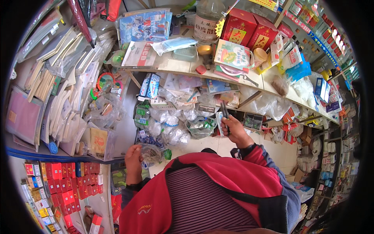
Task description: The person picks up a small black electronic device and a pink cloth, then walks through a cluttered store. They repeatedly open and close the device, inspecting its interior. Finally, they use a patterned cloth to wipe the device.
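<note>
Left hand point(133, 155), lower centre-left of the frame: fingers curled around a crumpled clear plastic bag point(151, 153), gripping it at its left edge. The bag's contents are too small to tell.

Right hand point(232, 130), centre of the frame, raised just below the table edge: closed around a small flat packet point(219, 123) together with a pair of dark slim sticks point(224, 110), possibly pens, that stand up out of the fist.

Between the two hands: a heap of knotted clear bags point(171, 124) on the lower shelf, one bag with green items point(201, 126) just left of the right hand.

Table point(183, 65), running from upper centre to the right: two red boxes point(249, 27), a large clear water bottle point(206, 17), a blue face mask point(173, 43), a printed blue booklet point(144, 24), a roll of tape point(260, 55), scissors point(249, 80) at the front edge.

Left side of the frame: stacked notebooks and paper packs point(58, 93) in plastic sleeves.

Lower left: rows of small red boxes point(74, 181) behind glass.

Bottom centre: the person's red jacket point(218, 183) over a striped top.
</note>
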A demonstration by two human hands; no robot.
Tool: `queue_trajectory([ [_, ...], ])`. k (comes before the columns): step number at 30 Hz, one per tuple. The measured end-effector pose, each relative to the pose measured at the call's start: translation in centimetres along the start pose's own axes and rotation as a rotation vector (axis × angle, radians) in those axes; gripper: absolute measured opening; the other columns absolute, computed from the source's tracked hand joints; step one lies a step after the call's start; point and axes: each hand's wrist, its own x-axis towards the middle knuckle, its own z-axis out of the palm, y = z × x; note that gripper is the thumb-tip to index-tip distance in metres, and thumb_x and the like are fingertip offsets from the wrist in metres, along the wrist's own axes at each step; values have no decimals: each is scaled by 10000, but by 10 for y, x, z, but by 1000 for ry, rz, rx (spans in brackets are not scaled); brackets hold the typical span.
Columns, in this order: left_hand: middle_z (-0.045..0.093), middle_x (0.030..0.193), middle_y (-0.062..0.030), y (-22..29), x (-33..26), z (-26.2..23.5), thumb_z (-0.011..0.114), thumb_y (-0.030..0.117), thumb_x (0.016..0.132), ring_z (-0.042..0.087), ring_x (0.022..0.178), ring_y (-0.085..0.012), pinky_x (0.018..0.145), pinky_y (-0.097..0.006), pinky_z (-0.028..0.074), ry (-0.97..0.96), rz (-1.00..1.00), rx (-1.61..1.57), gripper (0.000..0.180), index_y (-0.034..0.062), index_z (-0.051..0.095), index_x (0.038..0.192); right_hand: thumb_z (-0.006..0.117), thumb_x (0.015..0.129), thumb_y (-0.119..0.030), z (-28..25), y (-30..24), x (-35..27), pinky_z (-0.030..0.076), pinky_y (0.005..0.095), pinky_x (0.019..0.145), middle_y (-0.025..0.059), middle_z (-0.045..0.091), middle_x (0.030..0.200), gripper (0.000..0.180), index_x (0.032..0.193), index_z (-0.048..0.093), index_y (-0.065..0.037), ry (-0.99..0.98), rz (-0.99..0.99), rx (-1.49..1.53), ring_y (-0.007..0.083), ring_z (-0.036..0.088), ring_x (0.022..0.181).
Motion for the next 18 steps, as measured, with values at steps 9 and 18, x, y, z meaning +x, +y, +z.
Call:
queue_trajectory([
  [9, 458, 690, 38, -4, -19, -35, 549, 67, 908, 393, 572, -48, 517, -204, 332, 147, 8, -154, 110, 28, 580, 1007, 522, 963, -226, 55, -10, 37, 305, 227, 454, -2, 443, 703, 210, 813, 460, -94, -200, 53, -134, 80, 380, 554],
  [18, 494, 735, 19, 7, 9, 13, 551, 23, 874, 422, 606, -59, 525, -206, 340, -17, -50, -105, 149, 6, 595, 1016, 592, 911, -154, -5, -15, 3, 273, 219, 459, -39, 434, 682, 109, 950, 513, -91, 24, 1, -52, 58, 358, 535],
])
